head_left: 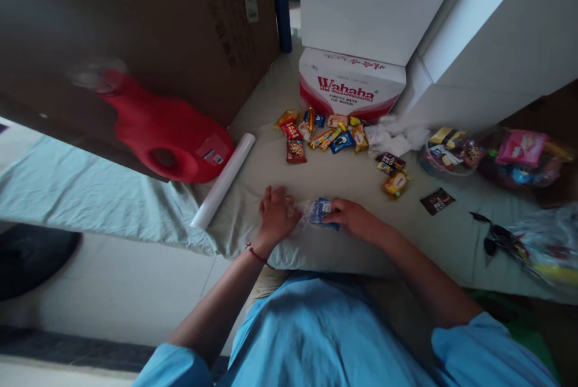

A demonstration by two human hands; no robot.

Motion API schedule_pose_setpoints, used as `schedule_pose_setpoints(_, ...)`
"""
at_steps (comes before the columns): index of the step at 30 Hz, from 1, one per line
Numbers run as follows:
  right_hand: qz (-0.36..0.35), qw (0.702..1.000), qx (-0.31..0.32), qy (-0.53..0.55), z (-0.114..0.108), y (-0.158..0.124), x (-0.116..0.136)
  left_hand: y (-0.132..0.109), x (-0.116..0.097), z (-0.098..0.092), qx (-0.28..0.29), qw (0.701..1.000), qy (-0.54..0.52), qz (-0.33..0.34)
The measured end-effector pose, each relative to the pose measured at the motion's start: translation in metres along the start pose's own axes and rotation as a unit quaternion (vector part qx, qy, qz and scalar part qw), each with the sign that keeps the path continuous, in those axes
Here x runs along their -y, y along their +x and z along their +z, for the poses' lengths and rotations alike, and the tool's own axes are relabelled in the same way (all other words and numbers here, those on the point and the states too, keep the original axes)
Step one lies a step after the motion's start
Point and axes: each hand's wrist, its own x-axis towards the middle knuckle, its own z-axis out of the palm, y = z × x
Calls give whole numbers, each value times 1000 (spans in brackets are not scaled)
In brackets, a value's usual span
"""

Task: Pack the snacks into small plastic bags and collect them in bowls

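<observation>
Close to the front edge of the cloth-covered surface, a small blue packet lies between my hands. Thin clear plastic wraps it or stretches from its left side; I cannot tell which. My right hand pinches the packet's right end between thumb and fingers. At the other side my left hand, wearing a red cord bracelet, grips the clear plastic near the thumb, its other fingers bent. Beyond my hands lies a loose pile of wrapped snacks, among them a brown cookie packet and a blue packet with a dark picture.
Left are a red jug, a white roll and a large cardboard box. A Wahaba carton stands behind the snacks. On the right are a clear tub of snacks, a dark packet and sunglasses.
</observation>
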Motion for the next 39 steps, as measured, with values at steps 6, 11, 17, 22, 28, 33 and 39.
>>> schedule_pose_setpoints(6, -24, 1000, 9, -11, 2, -1, -2, -9, -34, -6, 115, 916, -380, -65)
schedule_pose_setpoints(11, -61, 998, -24, -14, 8, -11, 6, -2, -64, 25, 99, 900, -423, -32)
schedule_pose_setpoints(17, 25, 993, -110, 14, 21, -44, -3, -19, -66, 58, 64, 975, -30, 208)
schedule_pose_setpoints(22, 246, 923, -284, -83, 43, -47, -3, -39, -63, 64, 81, 954, 112, 266)
schedule_pose_setpoints(28, 192, 948, -249, -49, 56, -35, 3, -36, -61, 64, 25, 982, 60, 179)
schedule_pose_setpoints(33, 200, 946, -253, 31, 50, -30, 2, -27, -59, 54, 52, 979, 136, 143)
schedule_pose_setpoints(39, 266, 896, -273, 229, 47, -23, 3, -28, -47, 49, -31, 961, 150, 230)
